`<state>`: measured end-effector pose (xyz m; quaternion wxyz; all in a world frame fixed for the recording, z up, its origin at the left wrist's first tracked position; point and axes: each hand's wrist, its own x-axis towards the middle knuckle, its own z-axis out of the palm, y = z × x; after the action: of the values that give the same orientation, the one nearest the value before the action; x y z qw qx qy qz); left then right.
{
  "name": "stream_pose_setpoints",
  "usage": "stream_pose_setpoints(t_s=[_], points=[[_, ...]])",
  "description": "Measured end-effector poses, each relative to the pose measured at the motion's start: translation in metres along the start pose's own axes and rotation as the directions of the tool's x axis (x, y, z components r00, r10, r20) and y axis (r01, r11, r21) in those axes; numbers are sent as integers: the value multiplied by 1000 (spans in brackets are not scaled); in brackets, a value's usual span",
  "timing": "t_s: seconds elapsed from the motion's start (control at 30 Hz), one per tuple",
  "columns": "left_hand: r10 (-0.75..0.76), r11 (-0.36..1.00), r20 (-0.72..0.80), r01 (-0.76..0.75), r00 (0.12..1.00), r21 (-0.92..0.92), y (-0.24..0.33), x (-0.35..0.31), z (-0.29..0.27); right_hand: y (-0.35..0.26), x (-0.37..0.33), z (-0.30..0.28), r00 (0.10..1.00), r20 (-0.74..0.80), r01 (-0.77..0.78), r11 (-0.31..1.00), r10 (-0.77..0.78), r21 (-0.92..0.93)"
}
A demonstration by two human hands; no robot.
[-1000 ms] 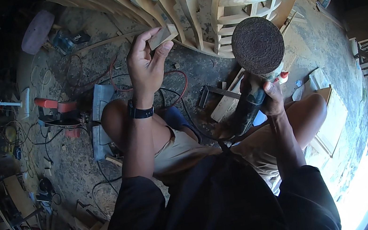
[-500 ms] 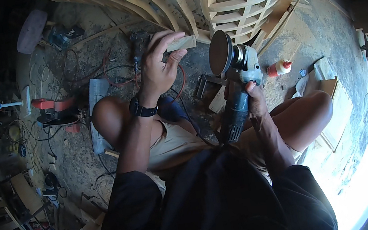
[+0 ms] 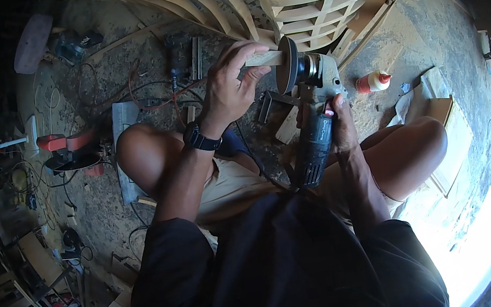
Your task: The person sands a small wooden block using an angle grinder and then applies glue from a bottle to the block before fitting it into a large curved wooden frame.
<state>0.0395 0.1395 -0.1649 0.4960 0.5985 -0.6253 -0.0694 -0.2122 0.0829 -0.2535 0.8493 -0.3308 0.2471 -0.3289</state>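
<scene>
Wood block [image 3: 264,59] is held above the floor [image 3: 411,52] in a narrow pinch of the left hand [image 3: 228,87], its right end meeting the disc [image 3: 289,64] of a grinder [image 3: 316,139], whose body the right hand [image 3: 343,121] grips near the head. To the right of the grinder is a bottle [image 3: 372,82] with a red tip; I cannot tell what it contains, nor whether it stands or lies.
</scene>
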Motion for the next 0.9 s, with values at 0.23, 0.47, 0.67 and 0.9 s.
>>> stream_pose_setpoints(t_s=[0.23,0.47,0.67,0.9], points=[[-54,999,47,54,997,-3,-5,-13,4,-8,-1,8,998,0,-61,995,61,-75],[-43,999,-6,43,999,23,-3,-23,13,-16,-1,15,995,-73,-67,998,66,-10],[-58,998,-49,57,997,-9,-1,-19,15,-11,-2,12,991,-133,-26,996,15,-82],[-65,998,-28,64,998,-30,0,-21,15,-16,-4,19,991,-126,-52,987,32,-151]])
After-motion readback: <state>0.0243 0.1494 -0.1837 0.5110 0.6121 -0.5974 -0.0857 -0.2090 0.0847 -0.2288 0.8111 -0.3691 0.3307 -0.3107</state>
